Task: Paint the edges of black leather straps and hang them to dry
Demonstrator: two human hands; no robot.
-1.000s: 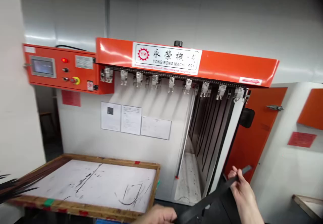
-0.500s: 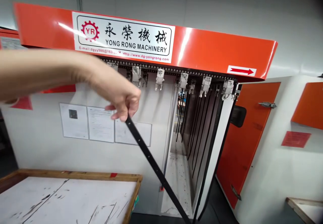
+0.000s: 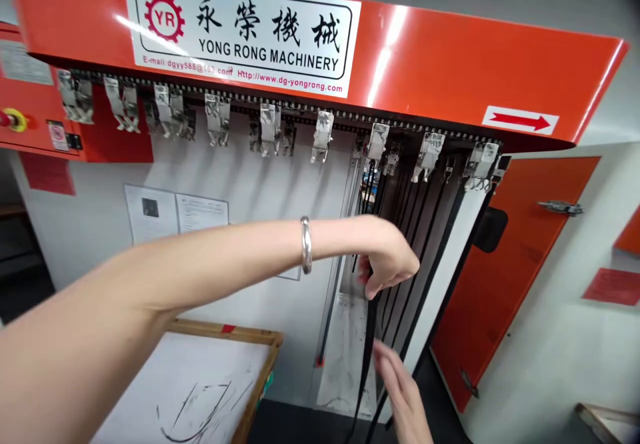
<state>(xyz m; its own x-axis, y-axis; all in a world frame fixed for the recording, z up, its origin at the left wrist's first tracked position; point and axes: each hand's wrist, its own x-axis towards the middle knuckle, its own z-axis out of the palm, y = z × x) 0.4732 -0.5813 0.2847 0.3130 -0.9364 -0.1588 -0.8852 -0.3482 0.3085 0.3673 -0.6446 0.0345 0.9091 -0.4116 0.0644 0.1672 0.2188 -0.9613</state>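
Clips (image 3: 270,123) overhead | board (image 3: 193,381) lower-left | left hand (image 3: 390,257) pinching black strap (image 3: 369,341) | right hand (image 3: 403,387) unclenched beside it

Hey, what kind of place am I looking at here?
Probably a factory or workshop floor. There's an orange machine hood lettered "Yong Rong Machinery", a row of metal clips hanging beneath it, and a control panel with a red-and-yellow button.

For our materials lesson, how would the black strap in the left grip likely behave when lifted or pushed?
The black strap is probably floppy: it hangs curved from the left grip. It looks narrow and thin, so likely light. Hanging, it may swing if pushed.
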